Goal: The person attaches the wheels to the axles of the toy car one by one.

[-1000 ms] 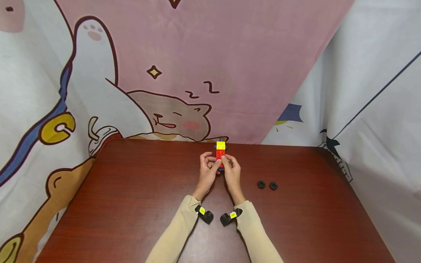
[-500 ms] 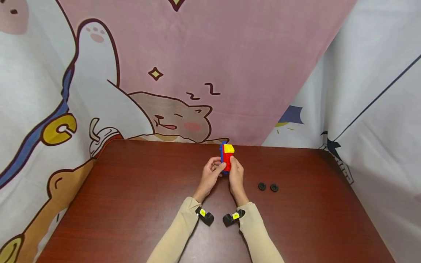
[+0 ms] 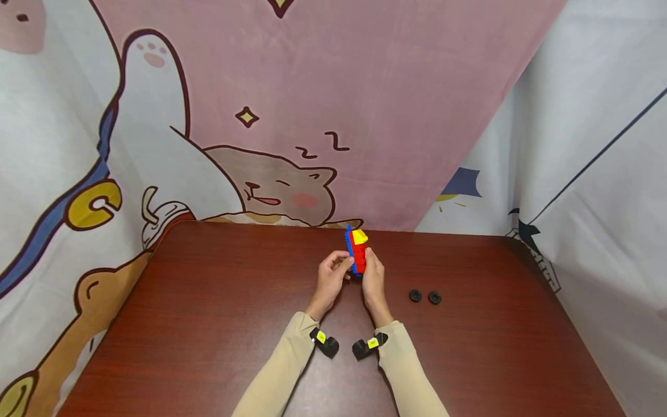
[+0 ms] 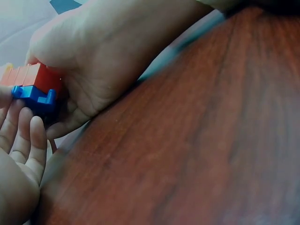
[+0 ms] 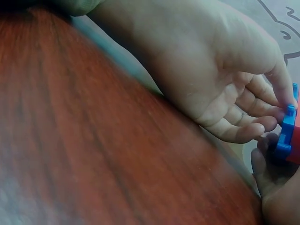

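A small toy-brick car, red with a yellow piece at its far end and a blue base down one side, is held up between both hands, tilted on its side. From the left, my left hand pinches the blue base with thumb and curled fingers; the right wrist view shows its thumb on the blue edge. My right hand grips the red side, its thumb lying along the bricks. In the left wrist view, the blue end piece faces the camera, and the right palm covers part of the red body.
Two small black wheels lie side by side on the brown table, right of the hands. Behind the table's far edge hangs a printed cloth. A black camera sits on each wrist.
The toy car has turned from its studded top facing up to its blue base showing on the left. Both hands shifted slightly with it; the right thumb moved onto its right side.
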Tool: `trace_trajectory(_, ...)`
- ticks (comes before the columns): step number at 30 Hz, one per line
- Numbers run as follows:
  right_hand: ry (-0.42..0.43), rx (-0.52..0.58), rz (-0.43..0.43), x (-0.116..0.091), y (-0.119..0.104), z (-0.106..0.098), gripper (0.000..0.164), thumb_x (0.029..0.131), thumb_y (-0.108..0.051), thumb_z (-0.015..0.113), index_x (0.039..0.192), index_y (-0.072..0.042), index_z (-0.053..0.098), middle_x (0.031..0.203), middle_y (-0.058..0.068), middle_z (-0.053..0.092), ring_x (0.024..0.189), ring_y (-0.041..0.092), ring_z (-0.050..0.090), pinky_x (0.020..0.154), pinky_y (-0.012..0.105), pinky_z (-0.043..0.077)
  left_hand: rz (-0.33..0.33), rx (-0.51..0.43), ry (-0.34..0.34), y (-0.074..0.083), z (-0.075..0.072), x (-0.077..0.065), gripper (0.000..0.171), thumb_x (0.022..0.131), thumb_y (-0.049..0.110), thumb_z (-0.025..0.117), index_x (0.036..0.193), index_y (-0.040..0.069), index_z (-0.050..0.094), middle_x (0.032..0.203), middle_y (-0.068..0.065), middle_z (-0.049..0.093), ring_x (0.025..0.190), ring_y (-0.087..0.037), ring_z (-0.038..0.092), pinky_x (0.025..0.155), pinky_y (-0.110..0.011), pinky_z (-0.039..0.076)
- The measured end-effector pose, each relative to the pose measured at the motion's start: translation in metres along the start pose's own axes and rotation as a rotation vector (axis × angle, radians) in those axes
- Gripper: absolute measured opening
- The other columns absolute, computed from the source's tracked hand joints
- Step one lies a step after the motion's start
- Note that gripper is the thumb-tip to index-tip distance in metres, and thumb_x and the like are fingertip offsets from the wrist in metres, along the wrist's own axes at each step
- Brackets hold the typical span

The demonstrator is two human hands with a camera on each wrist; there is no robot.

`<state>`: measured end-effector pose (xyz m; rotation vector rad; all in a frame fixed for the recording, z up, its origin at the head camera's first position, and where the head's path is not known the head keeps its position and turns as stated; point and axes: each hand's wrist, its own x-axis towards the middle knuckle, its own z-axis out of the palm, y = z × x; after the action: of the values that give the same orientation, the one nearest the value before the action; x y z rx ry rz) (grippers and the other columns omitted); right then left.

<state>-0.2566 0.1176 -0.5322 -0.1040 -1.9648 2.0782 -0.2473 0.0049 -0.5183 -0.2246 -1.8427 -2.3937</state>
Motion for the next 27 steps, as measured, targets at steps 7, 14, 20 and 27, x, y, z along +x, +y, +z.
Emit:
trace_trajectory(7, -0.023, -0.048, -0.094, -0.009, -0.017, 0.007, 0.028, 0.097, -0.01, 0.057, 0.113, 0.013, 0.058, 0.103, 0.018, 0.055, 0.091, 0.02, 0.05, 0.076, 0.022, 0.042, 0.04, -0.026, 0.052, -0.001, 0.0, 0.0, 0.021, 0.092, -0.003, 0.061, 0.105, -0.019, 0.058, 0.083, -0.024, 0.058, 0.066, -0.022, 0.052, 0.054, -0.032, 0.048)
trace_trajectory(14, -0.021, -0.016, -0.093, -0.01, -0.018, 0.01, 0.023, 0.094, -0.004, 0.059, 0.106, 0.015, 0.059, 0.095, 0.013, 0.056, 0.085, 0.015, 0.052, 0.072, 0.021, 0.043, 0.071, -0.041, 0.101, -0.002, 0.0, 0.001, 0.026, 0.089, -0.005, 0.063, 0.107, -0.02, 0.052, 0.09, -0.023, 0.058, 0.069, -0.022, 0.052, 0.057, -0.032, 0.048)
trace_trajectory(20, -0.077, -0.022, -0.092, -0.012, -0.02, 0.01, 0.019, 0.093, 0.002, 0.05, 0.103, 0.016, 0.055, 0.086, 0.013, 0.055, 0.08, 0.02, 0.05, 0.069, 0.025, 0.041, 0.104, -0.027, 0.174, -0.002, -0.001, 0.002, 0.031, 0.089, -0.005, 0.063, 0.114, -0.018, 0.051, 0.108, -0.036, 0.053, 0.085, -0.017, 0.055, 0.073, -0.02, 0.045)
trace_trajectory(27, -0.056, -0.022, -0.129, -0.013, -0.019, 0.008, 0.016, 0.09, 0.002, 0.049, 0.098, 0.014, 0.057, 0.083, 0.024, 0.054, 0.077, 0.025, 0.05, 0.067, 0.028, 0.04, -0.011, -0.019, 0.043, 0.001, -0.003, 0.002, 0.028, 0.096, 0.004, 0.057, 0.118, -0.012, 0.059, 0.104, -0.015, 0.064, 0.083, -0.014, 0.057, 0.073, -0.028, 0.047)
